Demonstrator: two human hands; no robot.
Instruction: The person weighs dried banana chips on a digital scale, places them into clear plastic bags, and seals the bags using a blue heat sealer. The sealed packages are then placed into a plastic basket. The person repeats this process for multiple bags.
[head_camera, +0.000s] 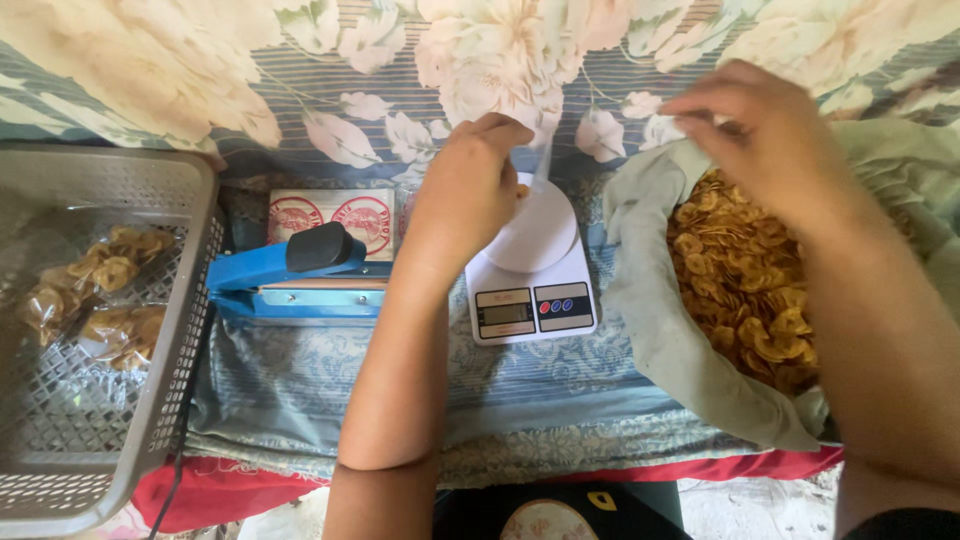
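A floral cloth (200, 60) with big pale cream and pink blooms on blue-grey stripes fills the scene from nine o'clock across twelve to three. Below it, toward the middle, lies a blue patterned mat (300, 385). A red fabric edge (220, 490) runs along six to seven o'clock. Pale floor (750, 510) shows at five o'clock. The light is soft and even.

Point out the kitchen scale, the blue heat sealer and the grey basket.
kitchen scale (530, 305): head view, on its white front panel by the display.
blue heat sealer (262, 268): head view, on its raised blue arm.
grey basket (190, 290): head view, on its perforated right wall.
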